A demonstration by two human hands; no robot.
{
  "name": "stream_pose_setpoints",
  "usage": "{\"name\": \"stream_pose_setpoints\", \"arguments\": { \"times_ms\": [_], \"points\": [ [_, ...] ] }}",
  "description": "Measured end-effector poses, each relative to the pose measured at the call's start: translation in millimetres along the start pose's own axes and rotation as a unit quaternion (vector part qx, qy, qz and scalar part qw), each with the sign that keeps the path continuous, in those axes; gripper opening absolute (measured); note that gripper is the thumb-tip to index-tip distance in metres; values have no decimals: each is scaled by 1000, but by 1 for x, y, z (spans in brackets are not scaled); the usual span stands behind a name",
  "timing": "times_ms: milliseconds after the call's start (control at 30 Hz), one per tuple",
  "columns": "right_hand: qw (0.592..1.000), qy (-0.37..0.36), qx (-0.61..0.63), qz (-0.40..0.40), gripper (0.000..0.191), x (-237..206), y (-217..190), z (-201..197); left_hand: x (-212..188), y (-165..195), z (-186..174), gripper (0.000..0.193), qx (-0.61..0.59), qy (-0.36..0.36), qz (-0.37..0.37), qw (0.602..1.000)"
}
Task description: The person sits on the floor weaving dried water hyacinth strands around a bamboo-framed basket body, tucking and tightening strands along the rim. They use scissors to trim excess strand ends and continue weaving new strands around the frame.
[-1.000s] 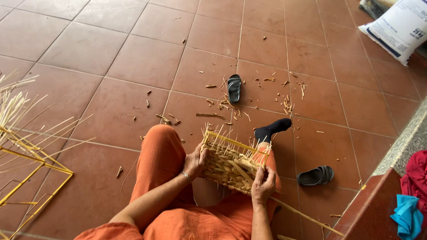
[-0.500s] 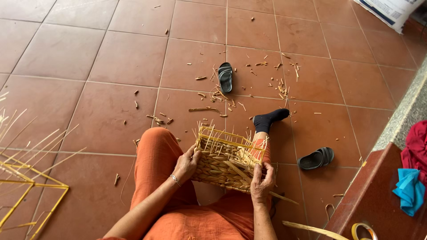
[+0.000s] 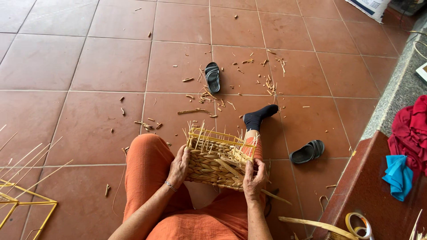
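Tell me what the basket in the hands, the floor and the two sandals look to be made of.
Woven basket: probably dried straw or rush plaited on a yellow frame, likely wire; matte tan strands, loose ends poking up. Floor: seemingly terracotta-coloured ceramic tiles, faintly glossy, with pale grout lines. Sandals: likely black rubber or plastic, smooth and moulded. Both hands, left and right, grip the basket.

White printed sack point(image 3: 368, 6) at top right edge on tiled floor point(image 3: 89, 62), mostly cut off

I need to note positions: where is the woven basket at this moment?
In the head view the woven basket sits low in the centre on the person's lap, held between the left hand and the right hand.
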State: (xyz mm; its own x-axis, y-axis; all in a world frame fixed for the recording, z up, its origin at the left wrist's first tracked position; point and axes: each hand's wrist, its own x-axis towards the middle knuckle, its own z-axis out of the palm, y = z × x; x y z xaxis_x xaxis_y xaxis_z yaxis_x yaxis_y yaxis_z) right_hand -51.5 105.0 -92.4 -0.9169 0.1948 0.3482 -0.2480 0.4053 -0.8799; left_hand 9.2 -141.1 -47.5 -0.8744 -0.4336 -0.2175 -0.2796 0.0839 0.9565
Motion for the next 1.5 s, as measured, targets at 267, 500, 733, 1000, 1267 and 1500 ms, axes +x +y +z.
{"name": "stream_pose_setpoints", "arguments": {
  "times_ms": [267, 500, 733, 1000, 1267, 1500],
  "points": [
    [999, -10, 31, 9, 26, -4, 3, -1, -2, -11, -1, 58, 110, 21, 7, 994],
    [1000, -4, 7, -8, 25, -3, 5, 2, 0, -6, -2, 56, 192, 25, -13, 981],
    [1000, -16, 12, 20, 27, -4, 5, 1, -3, -6, -1, 52, 70, 37, 18, 997],
    [999, -19, 30, 37, 27, -4, 2, 3, 3, -11, -2, 52, 68, 31, 38, 996],
    [998, -12, 50, 31, 27, 1, -5, 7, 17, -1, -11, 37, 212, 34, 79, 973],
    [1000, -9, 27, -10, 28, 8, -6, 12, 35, 2, -20, 41, 322, 10, 75, 944]
  ]
}}
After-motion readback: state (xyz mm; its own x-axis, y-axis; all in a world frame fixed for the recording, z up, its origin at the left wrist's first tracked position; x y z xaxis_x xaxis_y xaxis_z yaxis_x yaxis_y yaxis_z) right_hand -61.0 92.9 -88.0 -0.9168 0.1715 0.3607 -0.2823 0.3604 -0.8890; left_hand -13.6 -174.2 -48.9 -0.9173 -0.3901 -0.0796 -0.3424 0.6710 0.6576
